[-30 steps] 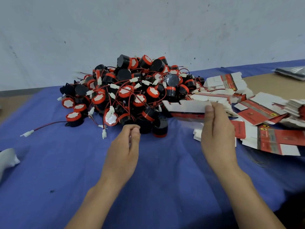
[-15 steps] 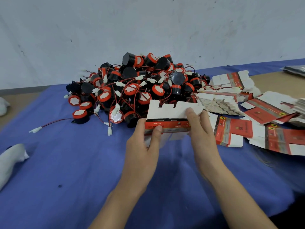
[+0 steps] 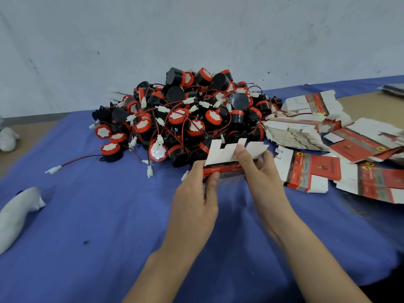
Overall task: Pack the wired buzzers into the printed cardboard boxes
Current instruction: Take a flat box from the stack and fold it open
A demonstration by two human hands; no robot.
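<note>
- Fingers (image 3: 241, 153) of right hand (image 3: 261, 174) pinch the printed box (image 3: 223, 153) — flaps upward.
- Thumb and fingers of left hand (image 3: 194, 193) clamp its left end.
- Box is held just in front of the buzzer pile (image 3: 192, 114).

Soft, even light, fairly bright — shadows stay faint and there is no glare. The wide lens bows the tabletop (image 3: 87, 215) edges, and detail smears slightly toward the corners.

A blue cloth (image 3: 109, 226) lies under the left hand (image 3: 194, 193). Well left of it rests a white rag (image 3: 17, 213), with a second white bundle (image 3: 7, 138) farther off. Far beyond the right hand (image 3: 262, 176), a dark plastic bag (image 3: 393, 89) sits on the tan tabletop (image 3: 360, 103).
</note>
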